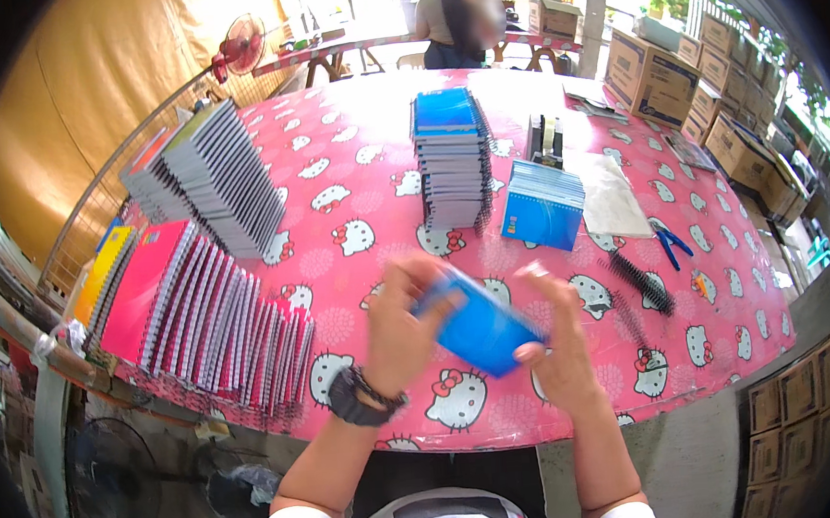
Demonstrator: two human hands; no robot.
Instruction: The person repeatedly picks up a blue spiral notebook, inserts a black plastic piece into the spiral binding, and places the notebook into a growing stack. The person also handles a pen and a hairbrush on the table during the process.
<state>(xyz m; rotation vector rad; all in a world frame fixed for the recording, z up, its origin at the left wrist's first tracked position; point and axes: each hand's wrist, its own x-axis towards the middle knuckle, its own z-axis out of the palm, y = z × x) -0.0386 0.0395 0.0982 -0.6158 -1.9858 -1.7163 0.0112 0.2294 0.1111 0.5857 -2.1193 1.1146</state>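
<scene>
My left hand [403, 322], with a dark band at the wrist, is closed around the left end of a blue notebook [482, 326]. The notebook is tilted above the near middle of the table. My right hand [564, 350] is at its right end, thumb against the lower corner and the other fingers spread apart from it; motion blurs both hands a little. Just beyond are a tall stack of blue spiral notebooks [452, 165] and a shorter blue-covered stack [543, 207]. To the right lie black spiral coils [640, 282] and blue-handled pliers [669, 241].
Pink spiral notebooks [202, 312], yellow ones [103, 271] and a grey-edged notebook stack [222, 181] line the table's left side. A tape dispenser [546, 141] and white sheet [611, 197] are at right. Cardboard boxes [651, 77] stand beyond; a person [451, 21] is at the back.
</scene>
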